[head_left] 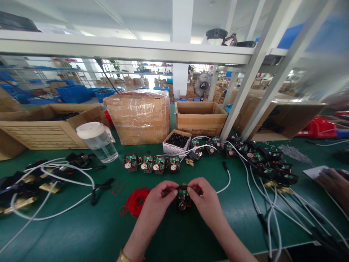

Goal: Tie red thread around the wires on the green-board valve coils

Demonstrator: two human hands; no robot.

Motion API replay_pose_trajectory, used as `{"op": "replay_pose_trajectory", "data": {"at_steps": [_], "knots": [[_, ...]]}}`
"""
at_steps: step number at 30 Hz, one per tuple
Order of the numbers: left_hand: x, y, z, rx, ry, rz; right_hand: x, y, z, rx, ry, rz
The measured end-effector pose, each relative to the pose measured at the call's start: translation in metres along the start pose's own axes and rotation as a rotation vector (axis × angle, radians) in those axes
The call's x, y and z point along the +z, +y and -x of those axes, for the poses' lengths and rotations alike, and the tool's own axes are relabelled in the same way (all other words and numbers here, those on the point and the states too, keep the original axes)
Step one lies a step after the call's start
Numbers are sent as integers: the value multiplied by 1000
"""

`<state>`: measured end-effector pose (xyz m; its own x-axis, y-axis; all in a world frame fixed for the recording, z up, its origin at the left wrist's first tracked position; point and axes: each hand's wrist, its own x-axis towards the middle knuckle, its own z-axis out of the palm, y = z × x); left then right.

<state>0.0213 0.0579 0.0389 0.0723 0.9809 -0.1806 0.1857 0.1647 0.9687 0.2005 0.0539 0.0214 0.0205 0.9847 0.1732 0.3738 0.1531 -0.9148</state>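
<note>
"Circuit unit (184, 199): where do you have it?"

"Directly between my hands, low over the green counter (171, 242). I cannot tell from my feed whether its underside touches the surface."

"How is the grip?"

"Closed on both sides. My left hand (165, 195) pinches the upper left edge between thumb and fingers, and my right hand (204, 193) does the same at the upper right. My fingertips hide part of that edge; below them I make out green board and red wires."

"What lies around you?"

"Just left of my left hand I have a heap of red bands (137, 202). Farther left, white cables (27, 218) loop among dark units with brass fittings (50, 187). Beyond my hands, four similar units (147, 163) stand in a row, and past those I see a small box (174, 149) filled with black parts (177, 140). A lidded clear jug (99, 145) stands ahead and left of my left hand."

"And on the other side?"

"More units (264, 169) lie right of my right hand. Past them, well apart from me, is a co-worker's hand (334, 183) beside a white sheet (311, 173)."
</note>
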Motion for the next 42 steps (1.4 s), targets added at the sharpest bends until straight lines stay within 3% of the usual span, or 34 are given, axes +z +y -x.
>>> {"op": "replay_pose_trajectory", "data": {"at_steps": [10, 24, 32, 42], "knots": [[2, -3, 6, -50, 0, 57, 0, 0, 0, -29, 8, 18], [8, -8, 3, -1, 64, 14, -2, 0, -3, -24, -27, 28], [16, -15, 8, -60, 113, 149, -2, -3, -3, -39, -18, 17], [9, -3, -4, 15, 86, -96, -3, 1, -5, -35, -37, 5]]}}
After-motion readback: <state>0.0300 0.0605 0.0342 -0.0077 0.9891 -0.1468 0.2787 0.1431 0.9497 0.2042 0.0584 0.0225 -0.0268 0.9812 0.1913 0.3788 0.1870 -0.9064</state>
